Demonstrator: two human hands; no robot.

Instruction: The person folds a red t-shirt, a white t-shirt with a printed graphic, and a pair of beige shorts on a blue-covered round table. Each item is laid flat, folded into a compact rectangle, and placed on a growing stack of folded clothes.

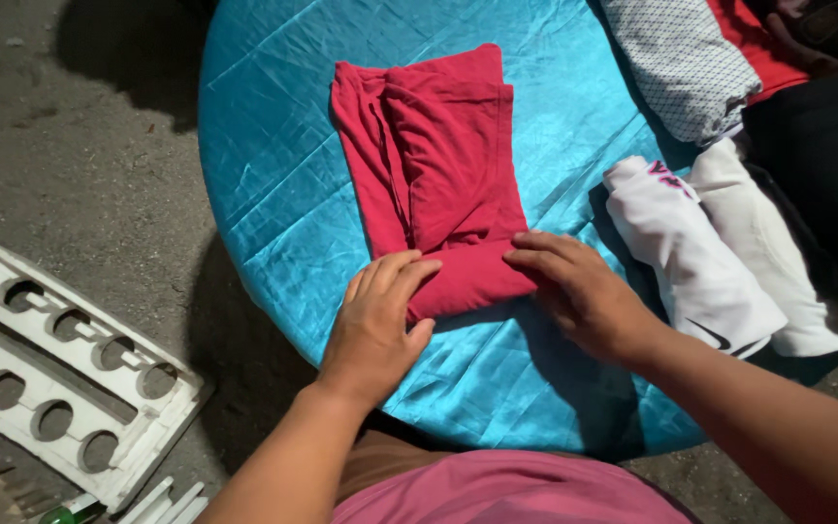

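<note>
A red garment (443, 165), folded into a narrow strip, lies on a round table under a shiny turquoise cloth (273, 165). My left hand (377, 320) lies flat with its fingertips on the garment's near left corner. On the near right corner rests my right hand (579, 291), also flat, fingers pointing left. Neither hand grips anything.
Two rolled white garments (700, 252) lie at the table's right edge. Behind them sit a dotted white cloth (681, 58), a red cloth (758, 44) and dark fabric (826, 155). A white moulded packing tray with round holes (60, 359) lies on the grey floor at left.
</note>
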